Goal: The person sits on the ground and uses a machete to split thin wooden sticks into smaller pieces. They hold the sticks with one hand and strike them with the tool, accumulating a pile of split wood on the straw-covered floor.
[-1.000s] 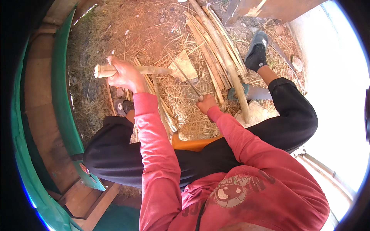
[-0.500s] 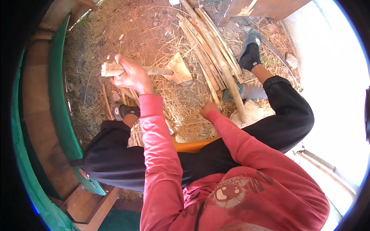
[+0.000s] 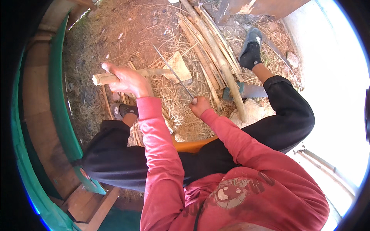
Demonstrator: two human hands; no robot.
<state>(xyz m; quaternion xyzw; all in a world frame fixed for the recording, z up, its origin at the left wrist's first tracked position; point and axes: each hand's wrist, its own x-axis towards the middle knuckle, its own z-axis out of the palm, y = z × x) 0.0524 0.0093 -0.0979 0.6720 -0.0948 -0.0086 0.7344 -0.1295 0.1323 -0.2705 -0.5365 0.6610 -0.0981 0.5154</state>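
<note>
My left hand (image 3: 129,80) is closed round a short wooden stick (image 3: 102,79), held roughly level. Its pale, cut end sticks out to the left, and the other end reaches right toward a flat pale piece of wood (image 3: 178,66) on the ground. In my right hand (image 3: 200,106) is a long knife (image 3: 173,73), fingers wrapped round its handle. The blade shows only as a thin dark line, seen nearly edge-on, slanting up and left past the stick's right end. Whether blade and stick touch, I cannot tell.
Beyond my right hand lies a pile of wooden poles (image 3: 216,50). Straw and shavings (image 3: 192,125) cover the reddish ground between my feet. A green panel (image 3: 58,84) stands on the left, a white wall (image 3: 327,57) on the right. Stones lie near the right foot.
My left hand has shifted slightly left and down with the stick. My right hand has risen a little to the left, and the knife's blade now shows.
</note>
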